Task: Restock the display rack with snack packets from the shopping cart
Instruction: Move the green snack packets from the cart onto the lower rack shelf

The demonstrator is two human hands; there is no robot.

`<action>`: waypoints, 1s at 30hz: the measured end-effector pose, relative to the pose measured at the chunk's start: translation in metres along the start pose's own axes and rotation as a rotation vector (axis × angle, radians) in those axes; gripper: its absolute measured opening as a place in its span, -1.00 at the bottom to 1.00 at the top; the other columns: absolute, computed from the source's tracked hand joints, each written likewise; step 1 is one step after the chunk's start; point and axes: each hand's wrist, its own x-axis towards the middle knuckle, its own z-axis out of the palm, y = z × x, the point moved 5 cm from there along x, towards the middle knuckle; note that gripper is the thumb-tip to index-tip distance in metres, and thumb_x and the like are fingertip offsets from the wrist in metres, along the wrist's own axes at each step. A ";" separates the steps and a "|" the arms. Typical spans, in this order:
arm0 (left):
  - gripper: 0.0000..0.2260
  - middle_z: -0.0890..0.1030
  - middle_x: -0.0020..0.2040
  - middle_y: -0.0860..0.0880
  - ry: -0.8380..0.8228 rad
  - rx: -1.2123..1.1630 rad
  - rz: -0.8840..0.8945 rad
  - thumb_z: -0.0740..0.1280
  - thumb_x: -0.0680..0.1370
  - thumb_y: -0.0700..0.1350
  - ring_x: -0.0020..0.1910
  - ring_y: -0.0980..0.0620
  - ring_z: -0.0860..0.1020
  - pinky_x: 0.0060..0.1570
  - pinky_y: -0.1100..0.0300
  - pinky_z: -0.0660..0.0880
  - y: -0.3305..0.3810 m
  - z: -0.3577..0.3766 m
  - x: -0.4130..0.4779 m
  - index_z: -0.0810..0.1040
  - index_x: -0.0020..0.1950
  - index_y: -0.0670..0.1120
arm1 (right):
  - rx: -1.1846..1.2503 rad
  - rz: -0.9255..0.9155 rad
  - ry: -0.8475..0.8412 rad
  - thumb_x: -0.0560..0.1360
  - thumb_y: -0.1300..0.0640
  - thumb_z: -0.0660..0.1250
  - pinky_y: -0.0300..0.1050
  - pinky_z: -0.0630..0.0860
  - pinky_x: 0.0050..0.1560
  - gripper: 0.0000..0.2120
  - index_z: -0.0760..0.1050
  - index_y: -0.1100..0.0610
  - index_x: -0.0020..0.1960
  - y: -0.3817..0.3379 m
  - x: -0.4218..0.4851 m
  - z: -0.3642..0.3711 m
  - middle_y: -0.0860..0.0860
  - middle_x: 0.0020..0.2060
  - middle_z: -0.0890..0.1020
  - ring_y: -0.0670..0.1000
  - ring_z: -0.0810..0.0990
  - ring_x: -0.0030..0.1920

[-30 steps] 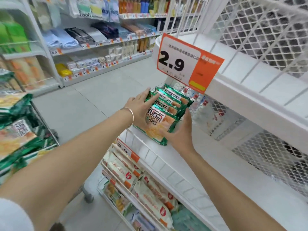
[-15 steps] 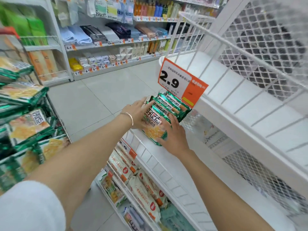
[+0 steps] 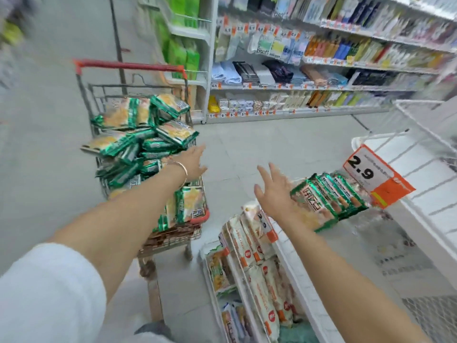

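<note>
Both hands are empty. The left hand [image 3: 194, 163], a thin bracelet [image 3: 181, 167] at its wrist, is stretched out with straight, relaxed fingers at the right edge of the heap of green snack packets [image 3: 138, 142] in the shopping cart [image 3: 128, 65]. The right hand [image 3: 274, 191] is open too, fingers spread, just in front of the row of green packets [image 3: 329, 196] standing on edge on the white display rack [image 3: 420, 226], below the orange 2.9 price tag [image 3: 371, 177]. Motion blur makes it hard to say whether the heel of that hand touches the front packet or hangs just clear of it.

The stock to be moved lies to the left of both hands, piled above the cart's wire rim. The left hand is much the nearer — it is right beside the heap — while the right hand is well apart from it, across the aisle floor, close to the rack. The packets in the heap lie at mixed angles. The top one nearest the left hand [image 3: 176, 131] is tilted, and its long side seems to slope down toward the fingers, so a grasp across its short width looks the natural take.

Judging by this, a fresh pick from the cart is the step in hand, led by the left. Pale packets [image 3: 249, 251] fill the rack's lower tier.
</note>
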 end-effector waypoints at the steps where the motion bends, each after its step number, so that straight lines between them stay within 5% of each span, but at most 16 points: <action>1: -0.33 0.17 0.61 -0.09 0.003 -0.049 -0.033 0.25 0.65 0.06 0.42 -0.20 0.41 0.32 -0.04 0.41 -0.021 -0.006 -0.006 -0.05 0.65 0.02 | 0.006 -0.036 -0.010 0.62 0.06 0.24 0.14 0.05 0.51 -0.46 0.24 0.05 0.57 -0.022 0.010 0.008 0.16 0.59 0.14 0.19 0.16 0.54; 6: -0.32 0.40 0.46 0.05 0.000 -0.153 -0.195 0.23 0.67 0.06 0.07 -0.07 0.60 0.11 -0.03 0.57 -0.118 -0.024 -0.036 -0.10 0.65 0.04 | 0.062 -0.155 -0.120 0.63 0.02 0.22 0.16 0.04 0.54 -0.44 0.16 0.01 0.59 -0.129 0.048 0.056 0.12 0.60 0.11 0.16 0.12 0.57; 11: -0.41 0.29 0.56 -0.14 0.034 -0.153 -0.322 0.22 0.67 0.05 0.46 -0.16 0.38 0.38 -0.02 0.40 -0.192 -0.035 -0.055 0.10 0.62 -0.11 | 0.115 -0.197 -0.291 0.64 0.00 0.22 0.15 0.01 0.56 -0.42 0.10 -0.04 0.60 -0.208 0.069 0.104 0.08 0.61 0.08 0.11 0.08 0.59; 18: -0.61 0.53 0.34 -0.16 0.159 -0.251 -0.465 0.21 0.66 -0.01 0.20 -0.15 0.56 0.17 -0.02 0.52 -0.264 -0.043 -0.059 0.38 0.48 -0.08 | 0.117 -0.197 -0.412 0.62 0.01 0.26 0.15 0.12 0.54 -0.44 0.23 0.03 0.57 -0.236 0.109 0.153 0.10 0.59 0.16 0.11 0.10 0.59; 23: -0.73 0.61 0.14 -0.10 0.263 -0.330 -0.548 0.23 0.65 -0.09 0.01 -0.09 0.60 0.06 -0.01 0.56 -0.285 -0.049 -0.038 0.50 0.33 -0.06 | 0.082 0.121 -0.374 0.62 -0.13 0.23 0.09 0.36 0.39 -0.42 0.28 0.21 0.50 -0.199 0.164 0.176 0.18 0.42 0.41 0.19 0.39 0.41; 27: -0.80 0.61 0.02 -0.04 0.336 -0.357 -0.555 0.24 0.63 -0.09 -0.13 -0.03 0.58 -0.14 0.09 0.51 -0.286 -0.058 -0.009 0.51 0.24 -0.05 | 0.158 0.427 -0.584 0.55 -0.16 0.33 0.11 0.35 0.35 -0.28 0.18 0.22 0.51 -0.162 0.179 0.211 0.20 0.31 0.49 0.21 0.42 0.35; 30: -0.83 0.59 -0.05 0.00 0.358 -0.359 -0.529 0.23 0.63 -0.10 -0.23 -0.01 0.57 -0.23 0.09 0.52 -0.277 -0.065 0.010 0.52 0.20 -0.05 | 0.157 0.401 -0.615 0.49 0.06 0.41 -0.04 0.53 -0.04 -0.67 0.42 0.23 0.12 -0.146 0.185 0.229 0.07 -0.14 0.53 0.06 0.52 -0.06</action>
